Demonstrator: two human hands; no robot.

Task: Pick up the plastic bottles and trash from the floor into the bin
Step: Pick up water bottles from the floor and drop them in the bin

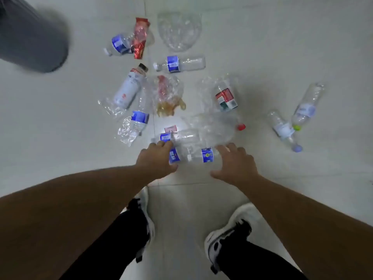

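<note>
Several clear plastic bottles and wrappers lie scattered on the pale tiled floor. My left hand (155, 159) curls around the blue-labelled end of a clear bottle (191, 155) lying crosswise just in front of me. My right hand (235, 164) is beside that bottle's other end, by the blue and yellow label, fingers spread and holding nothing. Another blue-labelled bottle (177, 136) lies right behind it. A large crumpled bottle with a red cap (241, 126) rests further back. The dark grey bin (30, 37) stands at the far left.
Two bottles (304, 108) lie apart at the right. A white-labelled bottle (129, 87), a red wrapper (140, 37), a clear plastic tub (178, 30) and crinkled bags lie farther out. My two shoes (228, 237) stand on the tiles below my arms.
</note>
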